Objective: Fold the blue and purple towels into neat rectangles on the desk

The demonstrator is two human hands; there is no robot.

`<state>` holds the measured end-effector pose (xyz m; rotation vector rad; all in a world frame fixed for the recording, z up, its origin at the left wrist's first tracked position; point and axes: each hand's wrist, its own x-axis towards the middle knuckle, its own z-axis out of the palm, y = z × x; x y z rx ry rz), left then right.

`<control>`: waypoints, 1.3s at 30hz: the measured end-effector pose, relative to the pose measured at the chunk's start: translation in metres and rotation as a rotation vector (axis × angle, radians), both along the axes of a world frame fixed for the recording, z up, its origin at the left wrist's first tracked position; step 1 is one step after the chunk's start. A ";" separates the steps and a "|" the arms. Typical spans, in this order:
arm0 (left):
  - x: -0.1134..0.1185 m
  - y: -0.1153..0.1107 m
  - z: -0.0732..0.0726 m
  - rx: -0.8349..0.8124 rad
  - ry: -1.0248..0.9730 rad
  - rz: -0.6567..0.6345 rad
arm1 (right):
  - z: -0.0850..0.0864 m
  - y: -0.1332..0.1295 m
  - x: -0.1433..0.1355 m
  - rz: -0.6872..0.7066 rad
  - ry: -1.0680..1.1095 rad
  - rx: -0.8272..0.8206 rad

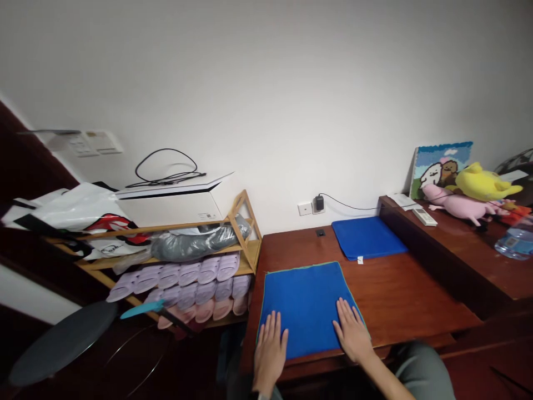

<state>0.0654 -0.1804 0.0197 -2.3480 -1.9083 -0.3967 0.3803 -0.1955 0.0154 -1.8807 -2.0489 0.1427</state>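
Observation:
A blue cloth (306, 303) with a thin green edge lies spread flat on the reddish-brown wooden desk (400, 300). My left hand (270, 347) rests palm down on its near left corner, fingers stretched out and pointing away from me. On the cloth's near right part lies my right hand (353, 332), also palm down with its fingers extended. Neither hand grips anything. Farther back on the desk sits a second blue cloth (368, 238), which looks folded, with a small white tag (360, 259) at its front edge.
Left of the desk stands a wooden rack (250, 250) with slippers (208, 272) and a white box (179, 205). A round dark stool (64, 341) is at lower left. The raised right surface holds plush toys (458, 205), a remote (425, 217) and a bottle (515, 241).

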 end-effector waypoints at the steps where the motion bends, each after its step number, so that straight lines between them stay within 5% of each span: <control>1: -0.016 -0.003 -0.006 0.016 0.004 0.031 | -0.004 -0.004 0.012 -0.016 -0.007 0.003; 4: -0.042 -0.010 -0.010 0.045 0.017 0.066 | -0.003 -0.008 0.033 -0.022 -0.020 -0.024; 6: -0.036 -0.006 -0.002 0.068 0.009 0.061 | 0.010 -0.002 0.030 -0.018 -0.019 -0.048; 11: 0.039 0.030 0.032 0.075 -0.060 -0.120 | 0.052 0.041 -0.018 0.042 0.019 -0.051; 15: 0.065 0.058 0.032 -0.038 -0.045 -0.213 | 0.050 0.062 -0.033 0.094 0.024 -0.107; 21: -0.021 0.067 0.003 -0.029 0.005 0.070 | 0.014 0.054 0.029 -0.099 -0.029 -0.135; 25: -0.052 0.065 0.005 0.024 0.016 0.058 | 0.016 0.053 0.042 -0.110 -0.041 -0.132; 28: -0.027 0.072 0.020 0.080 -0.016 0.013 | 0.034 0.068 0.016 -0.069 -0.031 -0.096; 32: 0.045 0.093 0.038 0.019 -0.049 -0.209 | 0.058 0.100 -0.031 0.039 -0.025 -0.110; 35: 0.086 0.112 0.040 -0.088 -0.041 -0.335 | 0.060 0.120 -0.045 0.101 -0.038 -0.190; 37: 0.087 0.122 0.036 -0.141 -0.029 -0.301 | 0.052 0.127 -0.036 0.109 -0.042 -0.214; 39: 0.065 0.130 0.029 -0.153 -0.016 -0.188 | 0.042 0.130 -0.014 0.072 -0.044 -0.209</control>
